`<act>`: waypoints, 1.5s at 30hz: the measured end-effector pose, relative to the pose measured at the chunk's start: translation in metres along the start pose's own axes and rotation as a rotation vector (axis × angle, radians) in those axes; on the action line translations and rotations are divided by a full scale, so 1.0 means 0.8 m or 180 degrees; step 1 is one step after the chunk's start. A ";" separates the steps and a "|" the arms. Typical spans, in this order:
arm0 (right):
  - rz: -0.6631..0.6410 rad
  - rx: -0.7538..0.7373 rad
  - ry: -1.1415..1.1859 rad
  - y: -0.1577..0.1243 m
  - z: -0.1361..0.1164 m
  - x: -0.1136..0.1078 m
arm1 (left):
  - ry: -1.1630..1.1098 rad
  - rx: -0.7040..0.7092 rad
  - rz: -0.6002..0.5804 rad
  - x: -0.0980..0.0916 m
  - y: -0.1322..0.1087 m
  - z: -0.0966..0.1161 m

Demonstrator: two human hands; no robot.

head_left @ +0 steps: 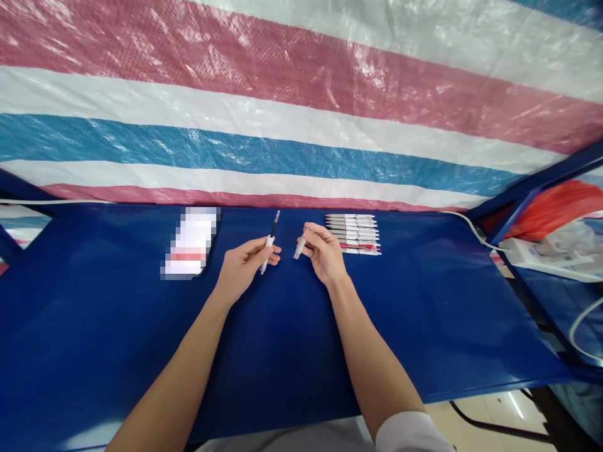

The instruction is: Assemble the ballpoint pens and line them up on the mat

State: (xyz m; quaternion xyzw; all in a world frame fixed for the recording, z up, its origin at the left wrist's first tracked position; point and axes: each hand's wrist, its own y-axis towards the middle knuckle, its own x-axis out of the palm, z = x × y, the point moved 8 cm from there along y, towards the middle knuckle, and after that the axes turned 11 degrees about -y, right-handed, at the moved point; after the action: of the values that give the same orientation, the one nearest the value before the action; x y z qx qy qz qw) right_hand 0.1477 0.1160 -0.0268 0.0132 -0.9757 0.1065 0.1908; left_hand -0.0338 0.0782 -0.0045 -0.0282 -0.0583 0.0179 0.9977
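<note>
My left hand (245, 267) pinches the white body of a pen (269, 243), its dark refill and tip standing out upward from the barrel. A short gap to the right, my right hand (325, 251) holds a pale, partly clear pen barrel piece (299, 243) between thumb and fingers, tilted with its lower end toward the table. The two pieces are apart. Just beyond my right hand lies a row of several white pens (353, 226), side by side, with a red one (360, 247) among them near the front.
A phone with a blurred bright screen (191, 245) lies left on the blue table (282, 364). Behind rises a striped plastic sheet (301, 107). A white power strip (551, 260), a cable (471, 226) and a red bag (560, 207) are at the right beside the frame.
</note>
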 end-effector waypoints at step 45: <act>0.0547 -0.0902 -0.0045 0.015 -0.068 0.008 | 0.0551 -0.0189 -0.0671 0.025 -0.013 0.003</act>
State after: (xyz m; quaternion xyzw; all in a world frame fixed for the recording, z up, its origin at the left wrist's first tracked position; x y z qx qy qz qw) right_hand 0.1613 0.1395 0.0218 -0.0966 -0.9799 -0.0164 0.1741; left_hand -0.0136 0.0690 0.0005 -0.0529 0.0248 -0.0913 0.9941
